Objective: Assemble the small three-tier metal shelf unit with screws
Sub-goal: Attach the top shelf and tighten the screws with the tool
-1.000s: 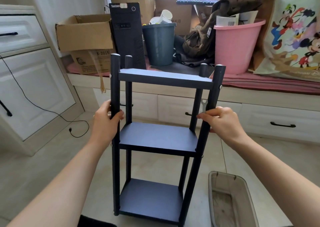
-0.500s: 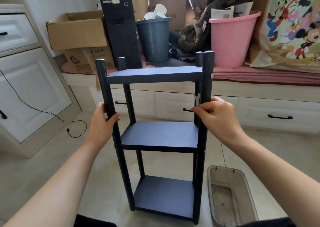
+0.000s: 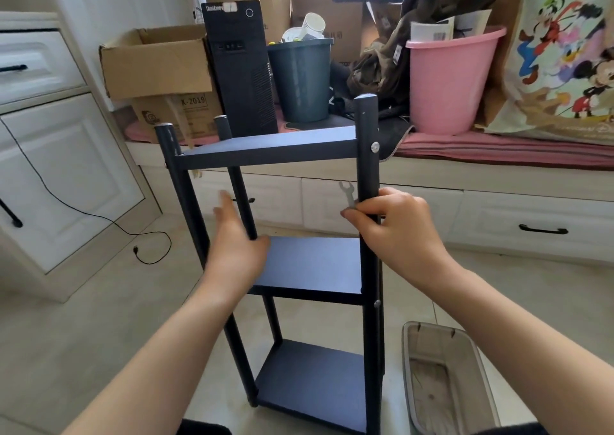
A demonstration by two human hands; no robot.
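Note:
The dark three-tier metal shelf unit (image 3: 275, 150) stands upright on the tiled floor in front of me, turned so one corner faces me. My right hand (image 3: 395, 228) grips its near right post (image 3: 367, 155) between the top and middle tiers, with a small silver wrench (image 3: 347, 195) pinched against the post. My left hand (image 3: 236, 242) is off the left post, fingers apart, reaching between the left posts near the middle tier (image 3: 312, 265). A silver screw head (image 3: 375, 146) shows on the right post at the top tier.
A clear plastic bin (image 3: 442, 381) sits on the floor at the lower right. Behind the shelf runs a low bench with drawers (image 3: 531, 222), holding cardboard boxes, a black computer tower (image 3: 239, 66), a grey bin and a pink bucket (image 3: 448, 79). A white cabinet and a black cable (image 3: 99, 217) lie left.
The shelf unit has been rotated so its right post faces me. My left hand has let go of the left post and moved inward; my right hand still holds the right post.

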